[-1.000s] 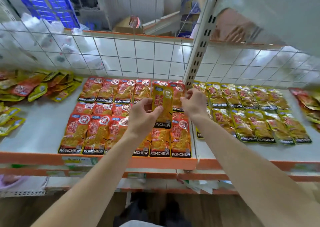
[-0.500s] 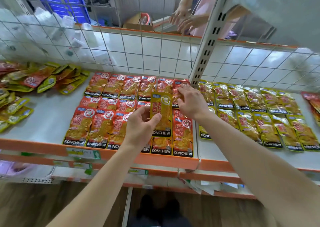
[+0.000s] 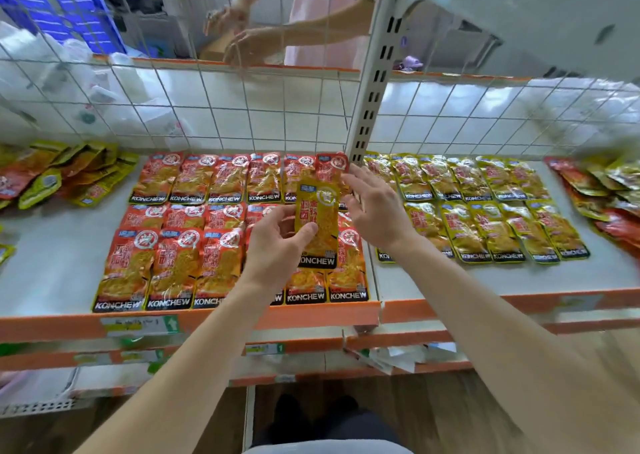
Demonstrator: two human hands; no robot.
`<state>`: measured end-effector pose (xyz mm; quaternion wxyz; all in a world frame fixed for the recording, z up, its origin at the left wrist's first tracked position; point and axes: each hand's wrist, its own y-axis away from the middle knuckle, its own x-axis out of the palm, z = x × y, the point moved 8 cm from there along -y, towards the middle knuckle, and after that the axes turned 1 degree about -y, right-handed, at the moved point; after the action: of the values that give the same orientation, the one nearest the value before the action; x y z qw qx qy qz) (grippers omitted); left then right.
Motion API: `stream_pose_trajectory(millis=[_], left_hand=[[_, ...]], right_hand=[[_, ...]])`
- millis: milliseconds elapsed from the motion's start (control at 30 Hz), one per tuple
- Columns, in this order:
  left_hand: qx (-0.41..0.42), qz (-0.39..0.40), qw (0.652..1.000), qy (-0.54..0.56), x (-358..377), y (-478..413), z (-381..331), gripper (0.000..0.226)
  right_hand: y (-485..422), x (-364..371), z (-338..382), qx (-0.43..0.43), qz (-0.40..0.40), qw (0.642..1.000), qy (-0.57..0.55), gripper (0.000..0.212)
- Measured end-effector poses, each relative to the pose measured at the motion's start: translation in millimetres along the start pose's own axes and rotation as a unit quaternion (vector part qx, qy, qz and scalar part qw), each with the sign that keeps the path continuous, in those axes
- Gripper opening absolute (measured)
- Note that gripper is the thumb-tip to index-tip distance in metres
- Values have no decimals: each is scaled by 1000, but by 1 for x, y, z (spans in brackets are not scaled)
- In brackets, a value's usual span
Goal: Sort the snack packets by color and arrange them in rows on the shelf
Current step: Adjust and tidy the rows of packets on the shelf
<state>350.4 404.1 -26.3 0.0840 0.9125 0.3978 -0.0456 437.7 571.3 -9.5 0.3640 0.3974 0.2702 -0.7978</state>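
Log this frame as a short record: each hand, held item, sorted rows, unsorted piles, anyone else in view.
left hand: grips a yellow packet by its lower half, above the red rows
right hand: open, fingers spread, beside the held packet
red rows: three, left bay of the shelf
yellow rows: two, right bay
unsorted: mixed pile far left, another far right
background: another person's hands behind the wire grid

forearms [image 3: 194,367]: bare | legwear [image 3: 311,419] — dark | top hem [image 3: 325,449] — pale grey
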Motion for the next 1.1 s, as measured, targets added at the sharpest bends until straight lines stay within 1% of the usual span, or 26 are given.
stream_pose_trajectory(millis=[133, 200, 300, 533, 600, 700, 833, 900, 1000, 1033, 1100], left_hand=[[14, 27, 999, -38, 36, 7, 0, 25], [26, 42, 997, -55, 57, 10, -1, 27], [33, 45, 995, -86, 83, 14, -3, 34], [33, 0, 987, -160, 114, 25, -5, 24], [28, -10, 980, -195, 121, 27, -4, 26], [24, -23, 964, -265, 129, 30, -3, 41], [50, -5, 920, -388, 140, 38, -11, 43], [74, -7, 900, -429, 144, 43, -17, 44], [112, -23, 876, -468, 150, 50, -23, 45], [129, -24, 872, -471, 152, 51, -22, 48], [157, -1, 873, -461, 158, 53, -17, 52]], right_hand=[[48, -24, -22, -2, -43, 999, 2, 42], [67, -34, -34, -3, -45, 999, 17, 43], [85, -42, -50, -6, -34, 999, 26, 47], [101, -54, -73, -20, -21, 999, 22, 46], [103, -55, -78, -33, -15, 999, 25, 47], [104, -53, -85, -47, -9, 998, 30, 48], [108, -45, -93, -57, 3, 998, 35, 47], [109, -41, -97, -61, 6, 997, 40, 47], [108, -37, -103, -69, 2, 996, 52, 46], [108, -37, -104, -71, 0, 996, 58, 46], [107, -39, -106, -73, -15, 994, 74, 49]])
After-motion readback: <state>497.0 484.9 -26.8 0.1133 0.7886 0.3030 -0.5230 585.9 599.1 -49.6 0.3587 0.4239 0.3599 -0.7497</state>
